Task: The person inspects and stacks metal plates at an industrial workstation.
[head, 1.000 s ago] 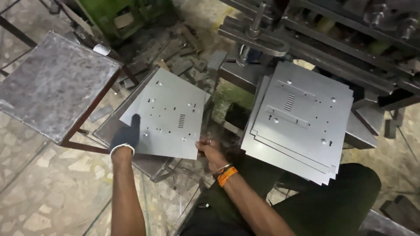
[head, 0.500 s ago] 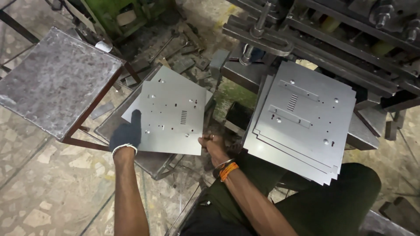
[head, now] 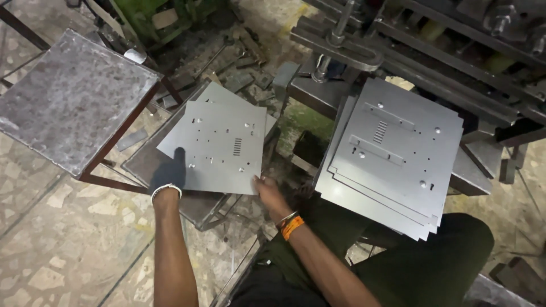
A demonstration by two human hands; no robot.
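gloved left hand (head: pixel 169 173) and bare right hand (head: pixel 266 189) grip punched sheet (head: pixel 219 145) edges, rack (head: pixel 142 165) beneath

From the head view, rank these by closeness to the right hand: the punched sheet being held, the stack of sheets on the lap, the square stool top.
1. punched sheet: the right hand grips its lower right corner.
2. stack of sheets: just to the right, resting over the lap.
3. square stool top: far left, beyond the gloved left hand.
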